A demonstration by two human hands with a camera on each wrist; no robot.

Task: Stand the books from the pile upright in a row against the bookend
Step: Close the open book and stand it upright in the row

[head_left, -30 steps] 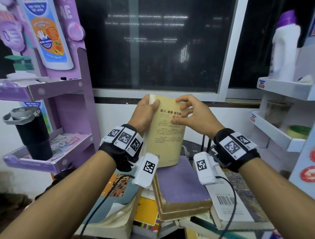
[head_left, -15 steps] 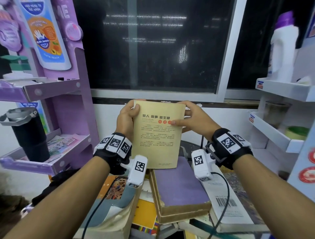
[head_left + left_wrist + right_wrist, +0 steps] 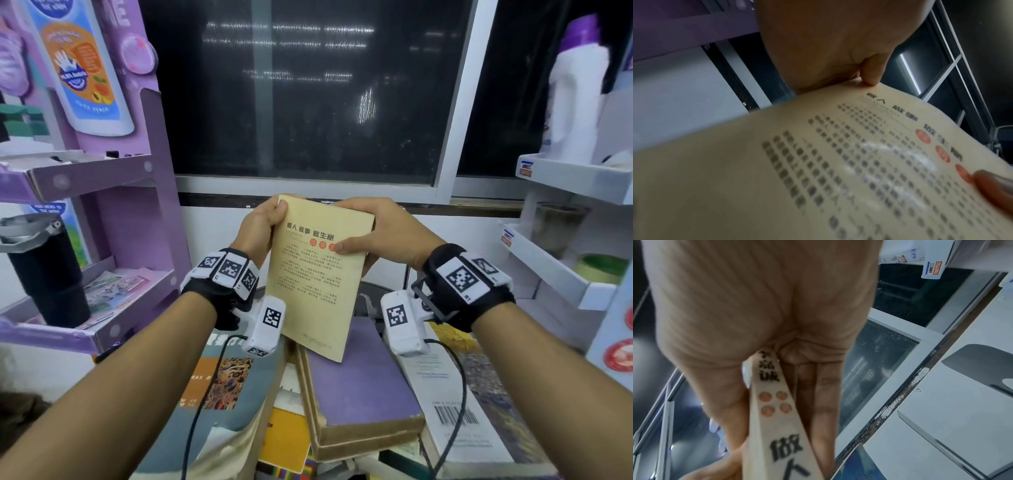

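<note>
A thin tan book (image 3: 315, 284) with printed Chinese text is held upright and slightly tilted above the pile. My left hand (image 3: 274, 212) grips its top left corner, thumb (image 3: 871, 71) on the cover. My right hand (image 3: 356, 244) grips the right edge, with the thumb on the cover (image 3: 995, 186) and the fingers behind the spine (image 3: 774, 410). Below lie a purple book (image 3: 359, 383), a white book with a barcode (image 3: 455, 421) and a book with colourful art (image 3: 222, 377). No bookend shows in these views.
A purple cardboard shelf (image 3: 102, 329) on the left carries a black tumbler (image 3: 44, 274). White shelves (image 3: 561, 274) stand on the right, with a white bottle (image 3: 579, 96) on top. A dark window (image 3: 308, 85) fills the wall ahead.
The tan book has turned to face me, dropped a little and tilted. My right hand went from fingertips on the cover to a grip on the right edge.
</note>
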